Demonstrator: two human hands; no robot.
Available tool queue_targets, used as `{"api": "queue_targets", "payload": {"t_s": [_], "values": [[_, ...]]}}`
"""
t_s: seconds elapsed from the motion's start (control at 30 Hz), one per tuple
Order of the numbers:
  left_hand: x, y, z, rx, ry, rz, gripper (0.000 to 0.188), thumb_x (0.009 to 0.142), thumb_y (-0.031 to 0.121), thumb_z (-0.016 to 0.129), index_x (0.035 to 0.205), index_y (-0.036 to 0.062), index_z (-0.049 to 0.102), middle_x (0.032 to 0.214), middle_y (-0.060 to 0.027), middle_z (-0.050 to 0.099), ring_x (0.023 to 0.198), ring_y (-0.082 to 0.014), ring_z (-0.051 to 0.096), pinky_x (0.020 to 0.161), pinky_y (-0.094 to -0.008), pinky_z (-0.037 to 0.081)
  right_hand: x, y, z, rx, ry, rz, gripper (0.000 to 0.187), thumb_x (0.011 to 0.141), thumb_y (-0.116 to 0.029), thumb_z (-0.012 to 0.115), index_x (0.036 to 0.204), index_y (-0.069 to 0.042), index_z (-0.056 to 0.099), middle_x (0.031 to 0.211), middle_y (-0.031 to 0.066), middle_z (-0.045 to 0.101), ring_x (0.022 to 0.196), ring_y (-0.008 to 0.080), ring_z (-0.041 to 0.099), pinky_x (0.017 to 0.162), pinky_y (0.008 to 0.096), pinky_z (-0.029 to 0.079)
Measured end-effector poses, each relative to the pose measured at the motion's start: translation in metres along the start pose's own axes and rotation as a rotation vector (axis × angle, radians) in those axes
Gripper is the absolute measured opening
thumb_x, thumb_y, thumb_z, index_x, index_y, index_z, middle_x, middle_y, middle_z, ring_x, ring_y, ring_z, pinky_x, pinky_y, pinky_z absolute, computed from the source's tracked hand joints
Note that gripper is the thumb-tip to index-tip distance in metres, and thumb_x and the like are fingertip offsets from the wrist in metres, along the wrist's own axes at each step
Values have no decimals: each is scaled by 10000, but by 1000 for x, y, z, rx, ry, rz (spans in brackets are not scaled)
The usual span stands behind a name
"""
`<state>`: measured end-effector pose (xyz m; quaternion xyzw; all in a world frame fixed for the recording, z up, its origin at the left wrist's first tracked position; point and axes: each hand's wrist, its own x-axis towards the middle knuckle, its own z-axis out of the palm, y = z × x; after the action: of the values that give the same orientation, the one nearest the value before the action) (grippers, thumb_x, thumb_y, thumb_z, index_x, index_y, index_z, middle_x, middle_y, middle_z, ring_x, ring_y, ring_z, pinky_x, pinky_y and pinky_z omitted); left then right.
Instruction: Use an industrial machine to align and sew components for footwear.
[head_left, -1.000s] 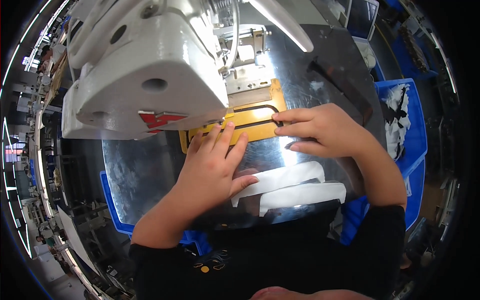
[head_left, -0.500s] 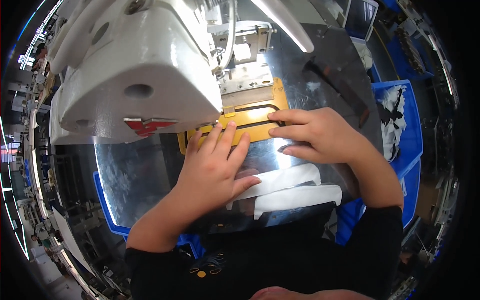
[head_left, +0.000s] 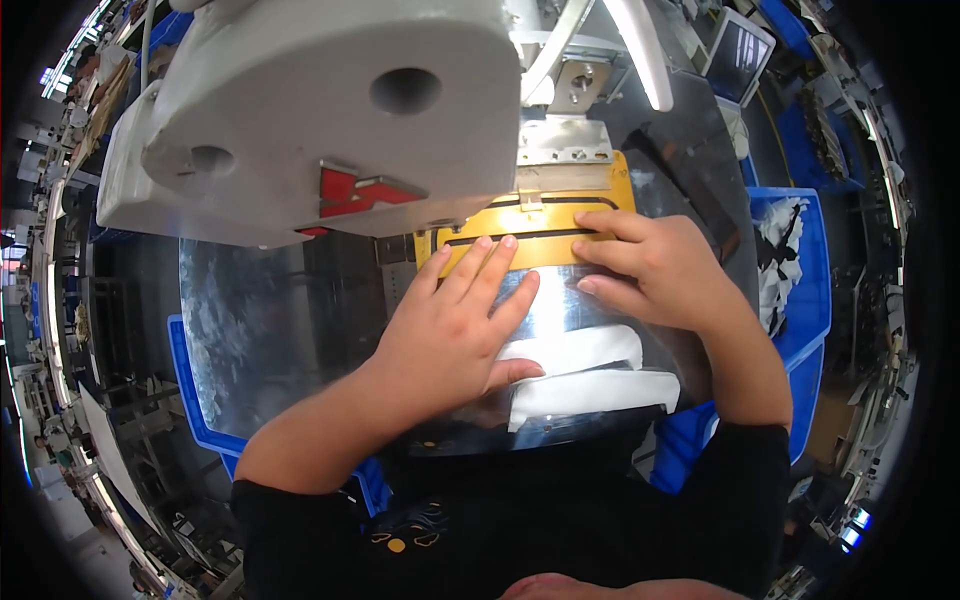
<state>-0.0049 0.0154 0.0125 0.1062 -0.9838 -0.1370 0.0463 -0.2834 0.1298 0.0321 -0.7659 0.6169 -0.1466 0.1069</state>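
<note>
Where machine head (head_left: 330, 110) overhangs, both hands crowd yellow template (head_left: 530, 225).

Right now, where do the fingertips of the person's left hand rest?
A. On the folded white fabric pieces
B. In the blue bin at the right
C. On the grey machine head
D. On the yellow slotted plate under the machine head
D: the left hand lies flat with its fingertips on the yellow slotted plate, beside the right hand.

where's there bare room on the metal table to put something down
The bare patch is the shiny metal table left of the left hand, below the white machine head. It is crowded around the yellow template, the right hand and the white fabric pieces.
</note>
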Motion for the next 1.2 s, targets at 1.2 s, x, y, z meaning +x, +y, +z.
{"api": "queue_targets", "payload": {"t_s": [1.2], "values": [[-5, -7, -3, 64, 97, -134, 774, 952, 579, 765, 1499, 44, 654, 1541, -315, 554, 1422, -446, 556, 1227, -541, 420, 9, 30, 9, -87, 89, 70, 386, 977, -341, 770, 1274, -95, 789, 1475, 102, 721, 1050, 296, 786, 878, 389, 625]]}}
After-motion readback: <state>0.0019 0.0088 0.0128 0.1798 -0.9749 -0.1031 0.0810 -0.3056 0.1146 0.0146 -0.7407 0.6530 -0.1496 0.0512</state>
